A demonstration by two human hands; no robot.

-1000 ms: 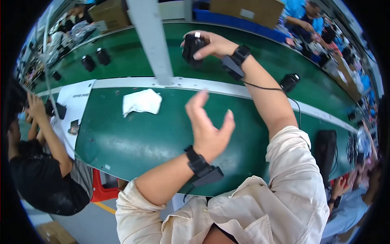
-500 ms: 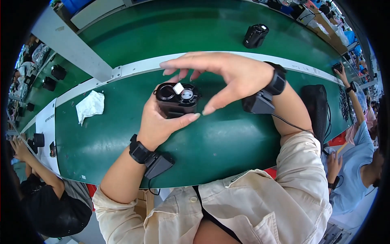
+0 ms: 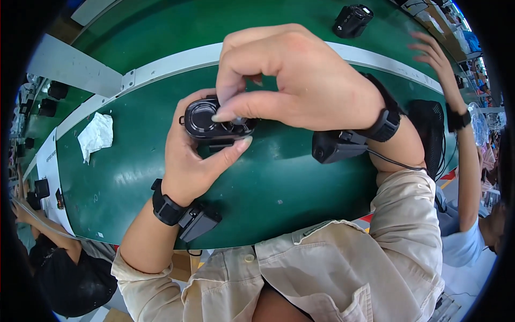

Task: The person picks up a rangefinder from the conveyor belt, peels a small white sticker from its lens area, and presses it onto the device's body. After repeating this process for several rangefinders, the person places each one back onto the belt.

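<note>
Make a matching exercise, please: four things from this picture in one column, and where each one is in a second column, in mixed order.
Things:
1. small black device
2. crumpled white cloth
3. second black device
4. right hand

Places:
A. lying on the green belt at the left
B. held in the left hand
C. standing at the far top of the belt
D. above the held device, fingertips touching it

Pairs: 1-B, 2-A, 3-C, 4-D

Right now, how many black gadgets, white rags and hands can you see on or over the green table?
Black gadgets: 2, one held, one far off
White rags: 1
Hands: 3, left hand, right hand, a neighbour's hand
Total: 6
</note>
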